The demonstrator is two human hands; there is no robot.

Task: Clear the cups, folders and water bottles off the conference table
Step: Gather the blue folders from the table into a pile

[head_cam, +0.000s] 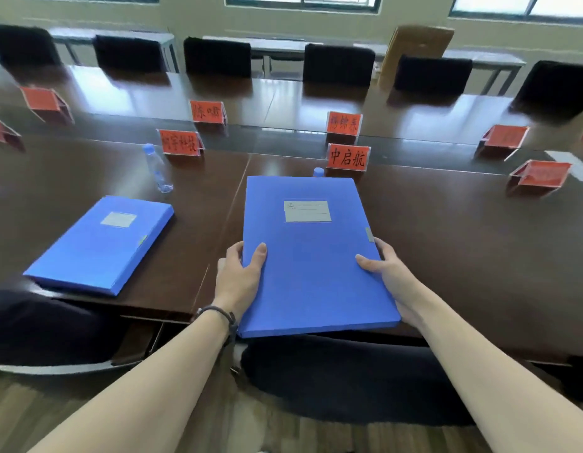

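While both hands hold the blue folder, a red name card reads 中启航.

Dark wood table. On it: blue folder flat near-left, clear water bottle upright just beyond it, second bottle's cap mid-table, red name cards in rows further back.
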